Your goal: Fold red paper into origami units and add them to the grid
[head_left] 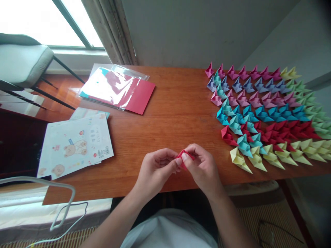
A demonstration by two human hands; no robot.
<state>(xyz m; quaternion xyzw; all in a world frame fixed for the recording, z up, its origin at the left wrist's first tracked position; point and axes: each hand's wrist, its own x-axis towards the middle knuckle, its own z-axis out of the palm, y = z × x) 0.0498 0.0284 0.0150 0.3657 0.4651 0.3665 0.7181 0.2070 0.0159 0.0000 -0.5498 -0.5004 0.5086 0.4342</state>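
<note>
Between my two hands is a small folded piece of red paper (184,159), held just above the front part of the wooden table. My left hand (159,168) pinches its left side between thumb and fingers. On the other side my right hand (203,165) grips it, the thumb pressed on the paper's face. Fingers cover much of the paper, so its full shape is hidden. To the right stand rows of folded paper pieces with pointed tips, among them red ones (229,136), yellow ones (240,159) and blue ones (222,115).
A clear plastic packet with red paper (141,96) lies at the table's back left. Nearer are printed bear sheets (77,144). The wooden table (165,120) has its front edge close to my body. A chair (26,62) stands left, and a white cable (69,193) loops at lower left.
</note>
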